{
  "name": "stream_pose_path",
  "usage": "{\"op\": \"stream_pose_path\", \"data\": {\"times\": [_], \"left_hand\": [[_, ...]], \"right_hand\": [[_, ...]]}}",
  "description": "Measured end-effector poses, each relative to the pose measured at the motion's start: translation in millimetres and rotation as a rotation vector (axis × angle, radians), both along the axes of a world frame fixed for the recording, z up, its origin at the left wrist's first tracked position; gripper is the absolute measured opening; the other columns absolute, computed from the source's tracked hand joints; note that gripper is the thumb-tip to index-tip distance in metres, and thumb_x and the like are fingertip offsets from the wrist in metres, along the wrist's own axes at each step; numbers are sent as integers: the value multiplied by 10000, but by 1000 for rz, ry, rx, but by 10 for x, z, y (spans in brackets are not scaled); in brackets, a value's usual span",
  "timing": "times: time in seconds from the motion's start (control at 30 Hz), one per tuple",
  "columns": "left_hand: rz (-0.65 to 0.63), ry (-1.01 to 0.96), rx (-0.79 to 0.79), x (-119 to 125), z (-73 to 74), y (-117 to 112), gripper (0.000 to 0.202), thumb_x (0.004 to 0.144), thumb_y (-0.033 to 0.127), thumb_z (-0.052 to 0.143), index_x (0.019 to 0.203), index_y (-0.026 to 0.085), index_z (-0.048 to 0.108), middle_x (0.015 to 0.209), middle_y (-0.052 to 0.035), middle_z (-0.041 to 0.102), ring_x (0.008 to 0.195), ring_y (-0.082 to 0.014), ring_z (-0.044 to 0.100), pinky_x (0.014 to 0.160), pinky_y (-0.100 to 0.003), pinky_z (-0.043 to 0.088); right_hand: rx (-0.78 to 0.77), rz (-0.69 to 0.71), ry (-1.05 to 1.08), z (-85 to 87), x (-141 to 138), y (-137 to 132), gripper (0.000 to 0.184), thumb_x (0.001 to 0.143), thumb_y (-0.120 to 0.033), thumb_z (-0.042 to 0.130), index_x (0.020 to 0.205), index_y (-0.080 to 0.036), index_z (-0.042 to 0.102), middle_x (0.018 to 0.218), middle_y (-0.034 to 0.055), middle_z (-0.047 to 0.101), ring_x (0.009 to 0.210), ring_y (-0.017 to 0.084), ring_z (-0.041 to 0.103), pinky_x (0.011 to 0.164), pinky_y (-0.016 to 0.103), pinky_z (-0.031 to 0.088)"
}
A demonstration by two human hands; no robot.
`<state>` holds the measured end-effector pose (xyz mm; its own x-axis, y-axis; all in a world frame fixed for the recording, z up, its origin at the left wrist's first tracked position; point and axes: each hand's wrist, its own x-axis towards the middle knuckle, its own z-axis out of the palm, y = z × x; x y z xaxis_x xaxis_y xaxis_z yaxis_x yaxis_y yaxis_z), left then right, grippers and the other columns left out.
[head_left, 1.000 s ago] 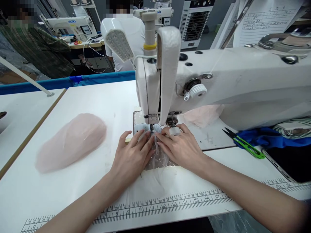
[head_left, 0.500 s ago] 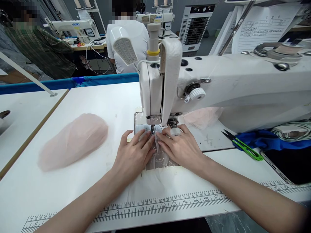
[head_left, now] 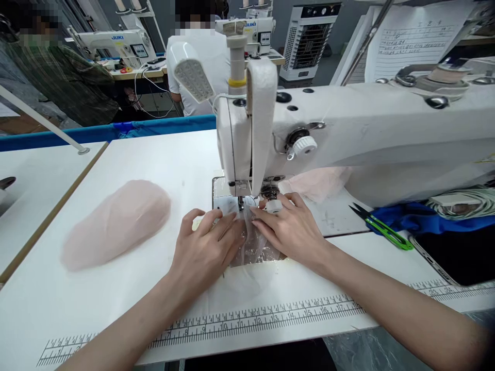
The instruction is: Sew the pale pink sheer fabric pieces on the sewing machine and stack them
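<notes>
Both my left hand [head_left: 209, 245] and right hand [head_left: 292, 226] rest bent fingers on sheer fabric [head_left: 250, 242] at the presser foot [head_left: 241, 204] (pinching or not, I cannot tell), stitching seemingly underway, the length toward the tabletop [head_left: 185, 154] front edge probably left.

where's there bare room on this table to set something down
Bare white tabletop lies between the leftmost pink fabric and the sewing machine, and between that fabric and the ruler markings. Crowded: around the presser foot, near the left hand and right hand; at right, snips, blue cloth, phone.
</notes>
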<state>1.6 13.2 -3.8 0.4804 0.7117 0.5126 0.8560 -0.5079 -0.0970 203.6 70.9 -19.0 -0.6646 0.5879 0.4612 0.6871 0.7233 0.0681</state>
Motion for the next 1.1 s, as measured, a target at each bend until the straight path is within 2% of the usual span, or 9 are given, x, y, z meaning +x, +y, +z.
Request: {"op": "stream_pose_path", "data": {"times": [0.13, 0.23, 0.33, 0.47, 0.7, 0.87, 0.93, 1.0, 1.1], "left_hand": [[-145, -13, -364, -53, 252, -140, 205, 853, 390, 628, 949, 209, 636, 975, -23, 692, 766, -174, 618, 699, -337, 417], [-157, 79, -585, -81, 313, -251, 314, 732, 405, 731, 946, 212, 606, 978, -29, 649, 716, -185, 613, 621, -327, 443], [-126, 131, -546, -89, 219, -358, 39, 833, 216, 599, 863, 204, 577, 961, -35, 642, 611, -159, 590, 529, -300, 423], [-15, -78, -591, -92, 136, -423, 189, 966, 190, 357, 907, 215, 535, 820, 8, 637, 496, -107, 562, 443, -236, 377], [109, -259, -803, -25, 366, -252, 191, 984, 309, 329, 887, 234, 475, 680, 49, 598, 539, -124, 559, 483, -229, 389], [42, -212, -840, 1, 328, -96, 272, 850, 301, 585, 1113, 256, 531, 967, -12, 674, 791, -180, 651, 600, -255, 470], [31, -159, -810, -10, 288, -23, 357, 829, 213, 559, 1183, 255, 532, 995, -32, 682, 820, -197, 657, 633, -270, 480], [47, -108, -783, -23, 268, 64, 464, 805, 144, 505, 1259, 240, 518, 920, -40, 700, 768, -202, 659, 615, -274, 473], [87, -69, -787, -30, 287, 206, 557, 765, 101, 463, 1304, 224, 538, 764, -22, 700, 623, -176, 629, 550, -255, 433]], "right_hand": [[-32, 127, 77, 89, 62, -36, 201, 918, -179, 520, 923, -165, 721, 822, 56, 682, 835, 209, 576, 755, 348, 384], [-323, 249, 64, 202, 103, -101, 122, 880, -201, 581, 844, -191, 698, 855, 4, 671, 715, 142, 577, 643, 285, 397], [-608, 272, -12, 307, 136, -150, 56, 817, -239, 668, 864, -209, 662, 919, -22, 648, 670, 113, 576, 538, 249, 355], [-706, 246, 5, 361, 156, -159, 140, 865, -94, 566, 787, -198, 619, 871, -29, 638, 686, 98, 585, 515, 230, 323], [-1006, 149, 344, 343, 178, -140, 198, 981, -199, 378, 886, -209, 551, 731, -40, 623, 562, 77, 578, 496, 204, 376], [-867, 207, 234, 388, 161, -145, 310, 811, -460, 679, 980, -207, 619, 811, -7, 655, 687, 140, 593, 559, 235, 411], [-726, 255, 158, 361, 141, -151, 296, 767, -376, 744, 982, -198, 647, 837, 6, 657, 717, 150, 587, 587, 247, 410], [-545, 254, 121, 302, 124, -148, 58, 835, -211, 669, 886, -186, 680, 754, 1, 633, 656, 132, 557, 564, 245, 376], [-322, 211, 185, 204, 115, -125, 184, 904, -138, 547, 819, -184, 704, 660, -5, 592, 571, 114, 501, 497, 243, 313]]}}
